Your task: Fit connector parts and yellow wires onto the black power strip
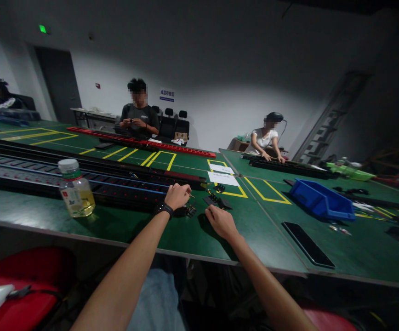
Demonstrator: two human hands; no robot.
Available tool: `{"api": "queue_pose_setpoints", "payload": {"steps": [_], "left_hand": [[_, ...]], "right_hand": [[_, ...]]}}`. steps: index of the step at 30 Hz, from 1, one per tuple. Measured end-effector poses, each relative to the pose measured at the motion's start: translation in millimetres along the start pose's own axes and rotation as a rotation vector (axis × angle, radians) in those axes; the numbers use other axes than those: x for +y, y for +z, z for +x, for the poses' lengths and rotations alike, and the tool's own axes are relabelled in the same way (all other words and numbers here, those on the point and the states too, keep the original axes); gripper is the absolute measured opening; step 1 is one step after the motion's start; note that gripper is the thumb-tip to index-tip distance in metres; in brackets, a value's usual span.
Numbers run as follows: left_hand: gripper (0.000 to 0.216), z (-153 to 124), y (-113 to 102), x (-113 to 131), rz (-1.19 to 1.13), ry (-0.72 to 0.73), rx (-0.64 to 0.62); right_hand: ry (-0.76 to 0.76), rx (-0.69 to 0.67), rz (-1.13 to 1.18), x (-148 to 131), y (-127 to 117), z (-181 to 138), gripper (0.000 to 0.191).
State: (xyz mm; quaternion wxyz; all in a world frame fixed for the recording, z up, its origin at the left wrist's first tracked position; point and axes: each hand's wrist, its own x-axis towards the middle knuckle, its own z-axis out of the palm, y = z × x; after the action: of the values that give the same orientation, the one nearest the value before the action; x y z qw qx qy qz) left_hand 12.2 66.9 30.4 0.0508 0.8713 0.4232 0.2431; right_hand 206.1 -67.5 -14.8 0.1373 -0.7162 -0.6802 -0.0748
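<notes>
My left hand (178, 195) is closed in a loose fist at the end of a long black power strip (123, 191) on the green table (123, 225). It pinches something thin and yellowish that I cannot make out. A black watch sits on that wrist. My right hand (220, 221) rests on the table with fingers curled, beside small black parts (217, 200). Whether it holds anything is hidden.
A plastic bottle (76, 189) of yellowish drink stands at the left. A blue bin (322, 201) and a black phone (307, 244) lie at the right. White papers (222, 176) lie beyond. Two other people work at far tables. A red stool (20, 280) is at lower left.
</notes>
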Motion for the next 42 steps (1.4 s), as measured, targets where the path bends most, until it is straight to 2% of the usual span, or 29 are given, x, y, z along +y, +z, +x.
{"api": "queue_pose_setpoints", "payload": {"steps": [6, 8, 12, 14, 19, 26, 33, 42], "left_hand": [[0.03, -1, -1, -1, -0.007, 0.014, -0.007], [0.03, -1, -1, -1, -0.008, 0.015, -0.011], [0.03, 0, -1, 0, -0.007, 0.009, -0.009], [0.03, 0, -2, 1, -0.006, 0.008, -0.007], [0.03, -1, -4, 2, -0.006, 0.004, -0.013], [0.029, -1, -4, 2, -0.009, -0.001, -0.016], [0.03, -1, -3, 1, -0.003, 0.005, -0.01], [0.029, -1, -3, 1, 0.001, 0.004, -0.008]], "right_hand": [[0.293, 0.212, -0.091, 11, 2, 1, 0.03], [0.324, 0.241, -0.099, 16, 6, 1, 0.038], [0.187, 0.233, -0.104, 21, 18, 3, 0.054], [0.13, 0.176, -0.12, 22, 22, 4, 0.055], [0.097, 0.059, -0.11, 22, 24, 7, 0.054], [-0.011, 0.174, -0.038, 20, 14, 4, 0.036], [-0.121, 0.192, 0.036, 15, 3, 1, 0.031], [-0.051, 0.182, -0.032, 13, 5, 2, 0.037]]}}
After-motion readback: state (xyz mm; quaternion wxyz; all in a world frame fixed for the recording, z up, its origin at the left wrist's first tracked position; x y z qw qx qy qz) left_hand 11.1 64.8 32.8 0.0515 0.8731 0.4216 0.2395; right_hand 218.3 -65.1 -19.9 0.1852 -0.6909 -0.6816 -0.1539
